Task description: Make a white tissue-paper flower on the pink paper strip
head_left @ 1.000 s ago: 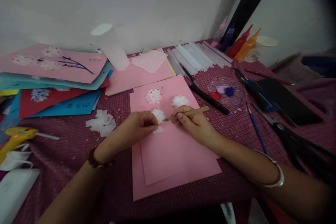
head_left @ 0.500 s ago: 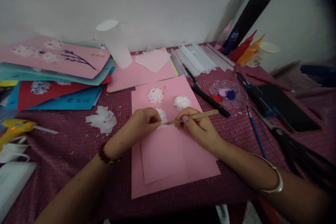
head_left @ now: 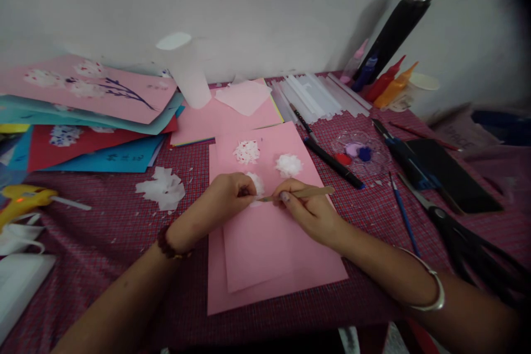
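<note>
In a pinch between thumb and fingers, my right hand (head_left: 309,210) holds a slim tan wooden stick (head_left: 313,192), its narrow tip pointing left. That tip meets the fingertips of my left hand (head_left: 232,193), which are closed on a small scrap of white tissue paper (head_left: 256,203), partly hidden. Just behind them, a white tissue flower (head_left: 255,181) sits on the pink paper (head_left: 265,254). Farther back on this sheet are a red-speckled tissue flower (head_left: 246,151) and a plain white tissue flower (head_left: 289,166).
Torn tissue (head_left: 161,189) and a yellow glue gun (head_left: 27,199) lie left. Finished flower cards (head_left: 136,113) are stacked behind. To the right are a black marker (head_left: 334,163), a paint palette (head_left: 373,160), a utility knife (head_left: 409,157), scissors (head_left: 464,238) and a phone (head_left: 456,177).
The wooden stick has shifted slightly left and lies flatter, its tip now against my left fingertips. My right hand has moved a little with it; my left hand stays nearly in place.
</note>
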Demonstrator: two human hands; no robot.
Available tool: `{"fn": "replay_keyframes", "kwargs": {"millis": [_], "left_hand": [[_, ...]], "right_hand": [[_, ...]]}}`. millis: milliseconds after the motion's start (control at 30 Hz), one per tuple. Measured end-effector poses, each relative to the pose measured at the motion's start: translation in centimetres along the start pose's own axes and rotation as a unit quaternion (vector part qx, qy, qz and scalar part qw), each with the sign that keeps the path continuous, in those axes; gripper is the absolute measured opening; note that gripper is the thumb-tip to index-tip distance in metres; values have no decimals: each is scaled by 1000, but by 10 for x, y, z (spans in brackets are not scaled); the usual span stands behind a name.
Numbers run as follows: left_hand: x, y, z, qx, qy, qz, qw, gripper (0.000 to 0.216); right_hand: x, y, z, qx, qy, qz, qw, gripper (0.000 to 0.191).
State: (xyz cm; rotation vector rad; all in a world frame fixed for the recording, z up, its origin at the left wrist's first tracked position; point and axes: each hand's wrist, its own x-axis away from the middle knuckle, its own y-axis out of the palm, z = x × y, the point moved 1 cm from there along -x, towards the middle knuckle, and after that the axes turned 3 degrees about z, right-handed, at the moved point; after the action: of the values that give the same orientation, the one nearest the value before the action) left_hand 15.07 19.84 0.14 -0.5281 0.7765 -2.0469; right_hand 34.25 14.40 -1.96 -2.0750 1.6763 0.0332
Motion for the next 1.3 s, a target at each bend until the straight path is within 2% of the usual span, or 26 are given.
{"fn": "replay_keyframes", "kwargs": {"millis": [167, 233, 367, 600, 1100, 1200, 1300], "left_hand": [[-2, -5, -14, -21, 7, 144, 989, 18], [-3, -3, -25, -35, 26, 163, 986, 24], [-5, 1, -37, -46, 39, 155, 986, 28], [-5, 0, -32, -59, 33, 153, 986, 28], [-4, 2, -35, -59, 31, 151, 986, 28], [-4, 3, -38, -59, 33, 150, 986, 29], [-5, 4, -41, -57, 34, 150, 987, 29]], "right_hand": [[4, 0, -1, 65, -49, -33, 996, 19], [6, 1, 0, 72, -71, -46, 994, 18], [8, 3, -1, 104, -112, -57, 987, 18], [6, 6, -8, 196, -127, -86, 968, 24], [8, 9, -9, 231, -150, -130, 953, 24], [8, 9, -4, 158, -95, -93, 978, 20], [7, 4, 6, 9, 22, 28, 999, 16]]}}
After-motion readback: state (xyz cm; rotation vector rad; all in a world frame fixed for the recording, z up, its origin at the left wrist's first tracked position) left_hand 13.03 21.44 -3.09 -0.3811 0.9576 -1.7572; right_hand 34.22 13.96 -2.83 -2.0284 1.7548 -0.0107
